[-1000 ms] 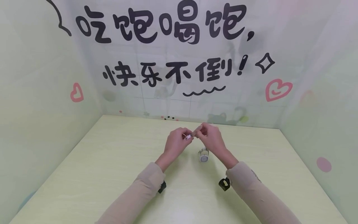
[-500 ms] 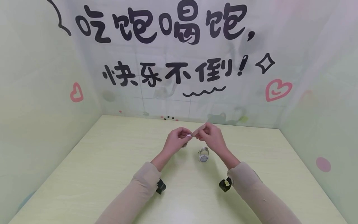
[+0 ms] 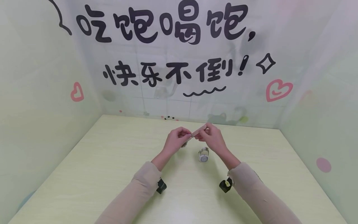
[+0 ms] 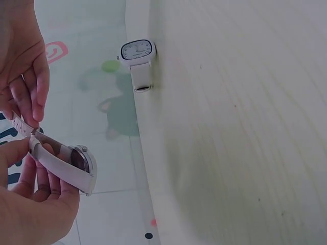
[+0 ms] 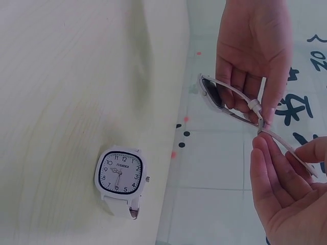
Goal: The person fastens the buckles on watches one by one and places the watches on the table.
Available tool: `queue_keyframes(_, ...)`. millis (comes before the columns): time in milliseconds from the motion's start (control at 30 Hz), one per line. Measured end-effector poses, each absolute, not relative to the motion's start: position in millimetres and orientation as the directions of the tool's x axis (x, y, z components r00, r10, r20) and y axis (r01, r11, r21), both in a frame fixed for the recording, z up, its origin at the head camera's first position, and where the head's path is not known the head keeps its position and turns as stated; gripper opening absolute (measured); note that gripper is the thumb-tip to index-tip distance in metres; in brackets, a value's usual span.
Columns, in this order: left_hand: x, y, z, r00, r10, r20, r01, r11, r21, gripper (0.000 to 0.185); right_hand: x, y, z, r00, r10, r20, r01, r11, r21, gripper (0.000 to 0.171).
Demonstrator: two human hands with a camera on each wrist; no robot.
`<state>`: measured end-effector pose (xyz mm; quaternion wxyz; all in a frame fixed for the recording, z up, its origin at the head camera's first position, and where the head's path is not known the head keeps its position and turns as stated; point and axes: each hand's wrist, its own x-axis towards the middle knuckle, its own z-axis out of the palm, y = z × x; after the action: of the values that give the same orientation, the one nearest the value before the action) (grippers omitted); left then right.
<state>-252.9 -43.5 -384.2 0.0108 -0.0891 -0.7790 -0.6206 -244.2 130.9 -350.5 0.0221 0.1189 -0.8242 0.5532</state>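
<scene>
Raised over the table, my left hand holds a white-strapped wristwatch, thumb at the buckle and fingers inside the strap's loop. In the right wrist view the watch's case hangs at the far end of that loop. My right hand pinches the strap's free end, which runs out through the buckle between both hands. A second white watch, with a squarish dial and black numerals, stands on the table below the hands, its strap curved behind the dial.
The pale wood-grain table ends at a back wall sheet with large black lettering. Light side sheets border it left and right. Black wrist cameras sit under the sleeves.
My left hand has turned and shifted slightly left, so the held watch now hangs beneath its fingers. The strap end between the hands shows longer and straighter. The standing watch has not moved.
</scene>
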Motion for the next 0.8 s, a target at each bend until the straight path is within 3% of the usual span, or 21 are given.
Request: queue_keyframes(800, -246.9, -35.1, -383.7, -0.993, 0.034, 0.109, 0.114, 0.3, 0.947, 0.013, -239.7, 136.0, -352.5, -0.954, -0.227, 0.196, -0.278, 0.419, -0.865, 0.016)
